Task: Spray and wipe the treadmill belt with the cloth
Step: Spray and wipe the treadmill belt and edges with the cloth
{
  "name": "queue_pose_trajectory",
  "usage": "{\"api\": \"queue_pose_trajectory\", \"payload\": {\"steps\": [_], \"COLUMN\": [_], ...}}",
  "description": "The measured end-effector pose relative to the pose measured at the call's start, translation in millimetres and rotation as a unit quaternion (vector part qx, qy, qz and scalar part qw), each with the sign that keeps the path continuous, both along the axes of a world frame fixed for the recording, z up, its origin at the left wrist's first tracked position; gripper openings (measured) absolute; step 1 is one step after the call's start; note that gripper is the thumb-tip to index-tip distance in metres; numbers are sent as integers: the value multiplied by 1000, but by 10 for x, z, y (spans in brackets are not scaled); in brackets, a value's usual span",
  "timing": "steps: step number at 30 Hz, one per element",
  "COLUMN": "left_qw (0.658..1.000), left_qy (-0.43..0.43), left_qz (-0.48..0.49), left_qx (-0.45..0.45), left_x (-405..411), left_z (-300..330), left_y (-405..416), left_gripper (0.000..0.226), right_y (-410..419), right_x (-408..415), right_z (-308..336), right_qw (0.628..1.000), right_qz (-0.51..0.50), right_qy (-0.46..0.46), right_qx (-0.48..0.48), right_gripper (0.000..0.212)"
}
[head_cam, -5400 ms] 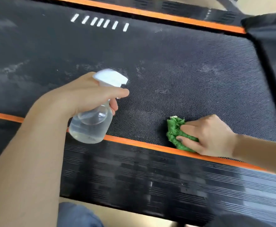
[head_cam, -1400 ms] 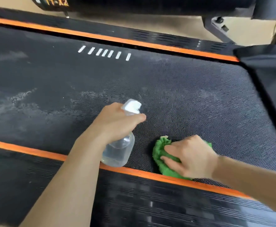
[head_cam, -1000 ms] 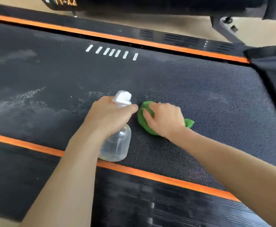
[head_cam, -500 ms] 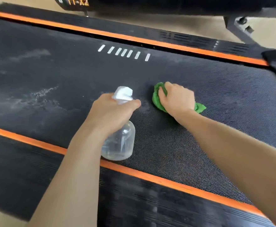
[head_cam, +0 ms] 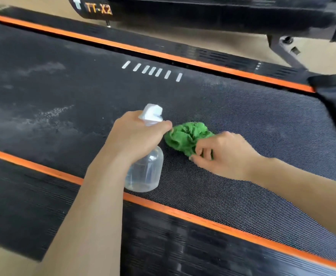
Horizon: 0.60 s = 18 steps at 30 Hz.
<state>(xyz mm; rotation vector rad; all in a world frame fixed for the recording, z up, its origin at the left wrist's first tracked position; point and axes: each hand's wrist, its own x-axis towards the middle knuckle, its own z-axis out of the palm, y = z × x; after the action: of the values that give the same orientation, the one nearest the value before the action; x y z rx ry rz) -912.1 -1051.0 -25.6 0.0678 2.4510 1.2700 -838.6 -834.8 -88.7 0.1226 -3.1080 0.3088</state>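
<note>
My left hand (head_cam: 135, 136) grips the spray bottle (head_cam: 145, 172); right hand (head_cam: 223, 154) pinches the green cloth (head_cam: 187, 136), bunched mid treadmill belt (head_cam: 262, 136). Approx half done, I'd say: right part looks clean, pale dusty smears (head_cam: 43, 118) remain at left. Orange strips (head_cam: 183, 213) edge the belt; beige floor (head_cam: 232, 38) beyond.
</note>
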Motion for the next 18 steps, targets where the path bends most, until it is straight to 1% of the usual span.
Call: {"api": "queue_pose_trajectory", "payload": {"steps": [2,3,4,5,7,8,10,13,14,15,16,18], "left_qw": [1000,1000,1000,1000,1000,1000,1000,1000,1000,1000,1000,1000], "left_qy": [0,0,-1,-1,0,0,1,-2,-6,-8,-12,-12], "left_qz": [2,3,5,5,3,2,5,12,13,14,16,19], "left_qx": [0,0,1,0,-5,-10,-19,-18,-15,-12,-13,-19], "left_x": [-10,-13,-15,-9,-8,-12,-25,-88,-107,-117,-117,-123], "left_z": [12,15,15,12,-11,-28,-43,-55,-70,-80,-89,-104], "left_y": [-2,2,1,-3,-12,-18,-12,13,11,4,-11,-41], "left_gripper": [35,36,36,36,35,34,33,34,34,34,35,36], "right_y": [48,61,73,77,39,2,-61,2,67,128,185,235], "right_x": [-79,-139,-204,-253,-342,-390,-495,-807,-970,-1155,-1349,-1681], "right_z": [-74,-115,-190,-291,-489,-572,-657,-702,-723,-726,-725,-708], "right_qw": [991,988,988,990,985,983,979,969,968,974,980,986], "right_qz": [19,33,52,70,96,101,121,183,179,141,74,-82], "right_qy": [129,150,137,106,74,84,119,131,137,147,161,131], "right_qx": [-7,10,36,68,123,129,111,103,106,101,87,62], "right_gripper": [30,35,42,47,48,45,39,35,33,30,28,29]}}
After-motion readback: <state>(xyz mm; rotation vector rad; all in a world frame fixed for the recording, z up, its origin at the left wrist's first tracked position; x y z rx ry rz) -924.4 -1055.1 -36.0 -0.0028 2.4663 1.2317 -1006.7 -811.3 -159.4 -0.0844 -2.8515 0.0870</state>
